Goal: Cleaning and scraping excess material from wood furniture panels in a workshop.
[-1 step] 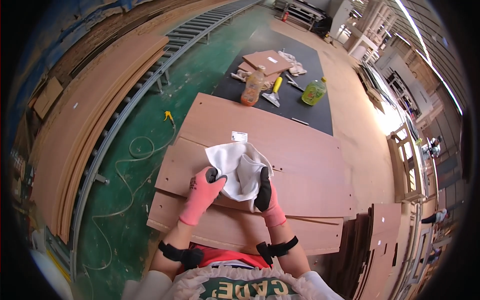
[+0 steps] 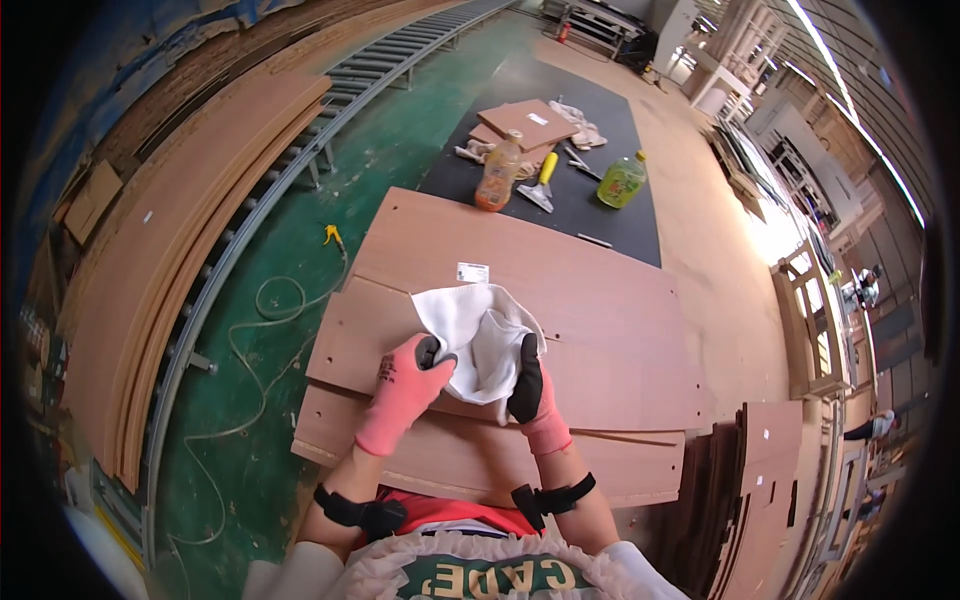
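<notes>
A crumpled white cloth is held up between my two hands, above a stack of reddish-brown wooden panels. My left hand, in a pink glove with dark fingertips, pinches the cloth's left side. On its right edge, my right hand grips with dark-palmed fingers; the same kind of glove covers it. The cloth hides part of the panels below. A small white label is stuck on the top panel just beyond the cloth.
Past the panels, a dark tabletop bears an orange-tinted bottle, a green bottle, a yellow-handled scraper and small boards. Leftward, a roller conveyor carries long panels; a yellow air gun hangs with its hose.
The view has shifted very slightly. Both hands keep the same hold on the cloth.
</notes>
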Tool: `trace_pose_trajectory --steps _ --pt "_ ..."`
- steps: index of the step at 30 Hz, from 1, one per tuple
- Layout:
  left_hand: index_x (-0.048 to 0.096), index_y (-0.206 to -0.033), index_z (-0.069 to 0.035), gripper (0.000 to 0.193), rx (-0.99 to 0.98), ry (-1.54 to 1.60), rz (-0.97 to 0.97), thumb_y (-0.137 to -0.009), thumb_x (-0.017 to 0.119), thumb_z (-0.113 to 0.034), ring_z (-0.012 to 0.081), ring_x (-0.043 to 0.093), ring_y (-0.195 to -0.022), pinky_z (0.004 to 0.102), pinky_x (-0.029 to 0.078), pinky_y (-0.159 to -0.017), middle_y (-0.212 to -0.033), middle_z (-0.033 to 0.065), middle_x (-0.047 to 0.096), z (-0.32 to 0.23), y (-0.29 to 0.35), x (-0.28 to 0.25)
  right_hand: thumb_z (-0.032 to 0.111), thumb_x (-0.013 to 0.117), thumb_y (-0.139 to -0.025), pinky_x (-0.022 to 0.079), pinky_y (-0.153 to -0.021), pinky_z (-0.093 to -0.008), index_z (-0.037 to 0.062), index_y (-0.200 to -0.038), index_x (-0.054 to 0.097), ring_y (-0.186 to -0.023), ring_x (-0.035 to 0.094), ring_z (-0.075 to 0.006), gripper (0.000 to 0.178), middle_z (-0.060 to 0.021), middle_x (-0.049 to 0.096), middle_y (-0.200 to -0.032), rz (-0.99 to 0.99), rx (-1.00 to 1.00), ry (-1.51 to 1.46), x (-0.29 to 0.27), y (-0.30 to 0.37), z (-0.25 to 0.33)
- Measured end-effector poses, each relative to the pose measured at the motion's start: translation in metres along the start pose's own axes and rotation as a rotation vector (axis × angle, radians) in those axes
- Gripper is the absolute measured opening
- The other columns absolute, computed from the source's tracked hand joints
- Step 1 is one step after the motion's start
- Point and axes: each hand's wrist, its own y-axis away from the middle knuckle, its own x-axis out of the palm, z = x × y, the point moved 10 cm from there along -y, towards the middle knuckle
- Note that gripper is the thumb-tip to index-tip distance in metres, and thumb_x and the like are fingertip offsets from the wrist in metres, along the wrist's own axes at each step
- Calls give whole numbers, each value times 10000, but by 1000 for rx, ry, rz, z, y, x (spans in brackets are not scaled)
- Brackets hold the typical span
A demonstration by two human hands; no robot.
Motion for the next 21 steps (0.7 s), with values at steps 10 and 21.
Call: trace_pose_trajectory --steps 10,21 --pt "511 -1109 2 546 635 -947 415 -729 635 -371 318 603 -800 348 482 -689 -862 177 613 -97 113 99 321 431 -903 376 -968 -438 38 -1340 261 -1170 432 -282 548 -138 394 -1304 224 -162 -428 30 44 28" --pt "352 -1308 -8 515 -75 535 484 -831 525 -96 155 565 -926 285 455 -813 -1043 73 568 17 30 54 123 505 -860 398 -958 -366 30 -1305 325 -1115 479 -216 490 -102 452 -1259 262 -95 -356 19 43 43"
